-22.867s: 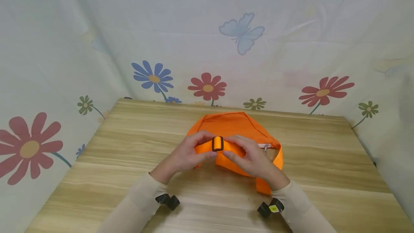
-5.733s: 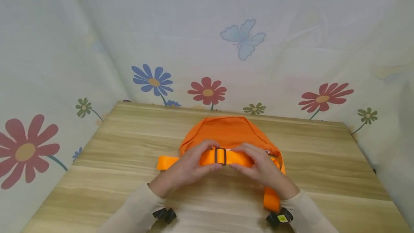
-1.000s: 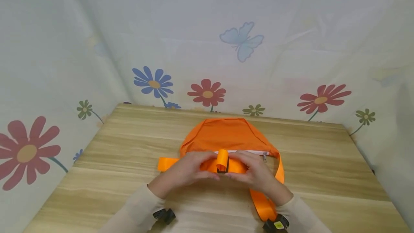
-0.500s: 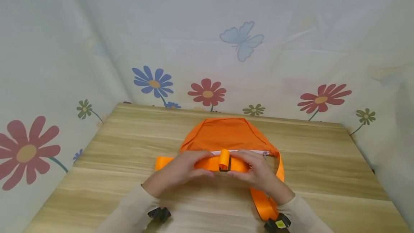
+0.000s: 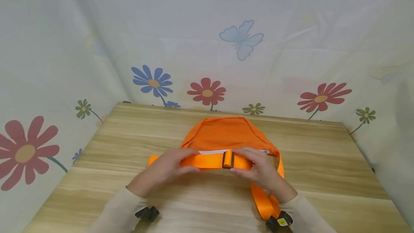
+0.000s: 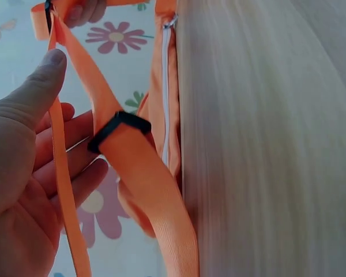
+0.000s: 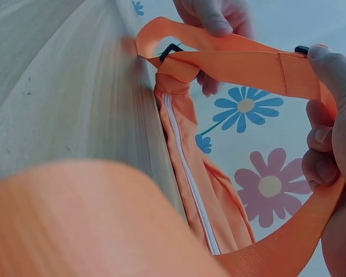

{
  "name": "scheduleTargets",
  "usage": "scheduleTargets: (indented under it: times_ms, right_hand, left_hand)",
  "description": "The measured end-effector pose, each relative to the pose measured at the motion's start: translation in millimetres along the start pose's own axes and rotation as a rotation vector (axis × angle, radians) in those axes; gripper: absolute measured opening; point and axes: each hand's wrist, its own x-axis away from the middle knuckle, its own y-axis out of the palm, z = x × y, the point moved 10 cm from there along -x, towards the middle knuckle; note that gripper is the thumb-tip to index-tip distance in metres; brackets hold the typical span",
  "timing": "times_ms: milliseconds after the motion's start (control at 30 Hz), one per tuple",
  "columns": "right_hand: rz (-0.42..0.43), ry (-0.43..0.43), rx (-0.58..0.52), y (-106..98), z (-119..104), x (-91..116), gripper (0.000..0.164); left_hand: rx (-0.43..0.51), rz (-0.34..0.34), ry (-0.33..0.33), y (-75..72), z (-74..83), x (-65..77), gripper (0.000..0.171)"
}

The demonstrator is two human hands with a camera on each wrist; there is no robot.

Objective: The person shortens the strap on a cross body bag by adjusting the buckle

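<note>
An orange fabric bag (image 5: 226,132) with a white zipper (image 5: 213,152) lies on the table, its zipped side toward me. In front of it stretches its orange webbing strap (image 5: 207,161), raised on edge. A black slide buckle (image 5: 228,159) sits on the strap, a short loop of webbing threaded through it. My right hand (image 5: 263,173) grips the strap just right of the buckle, thumb near the frame. My left hand (image 5: 165,170) is loosely around the strap further left; in the left wrist view its fingers (image 6: 75,144) are spread and relaxed behind the webbing. Another black slider (image 6: 120,130) shows there.
A wood-grain table (image 5: 323,168) carries the bag. A slack strap length (image 5: 263,204) hangs by my right wrist, and another strap end (image 5: 153,160) pokes out behind my left hand. A flower-print curtain (image 5: 275,53) closes off the back and sides.
My left hand has slid left along the strap, away from the buckle. The buckle has turned to face me and shifted slightly right, and its webbing loop stands lower. The bag stays in place.
</note>
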Motion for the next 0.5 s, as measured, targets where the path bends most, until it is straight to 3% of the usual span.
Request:
scheduleTargets:
  times_ms: [300, 500]
  right_hand:
    - [0.0, 0.015, -0.014, -2.8, 3.3, -0.8, 0.05]
    - [-0.008, 0.026, -0.028, -1.2, 3.1, -2.0, 0.048]
  left_hand:
    - [-0.008, -0.007, -0.039, -6.0, -22.9, 12.3, 0.054]
    - [0.051, -0.068, 0.017, 6.1, -11.2, 2.0, 0.066]
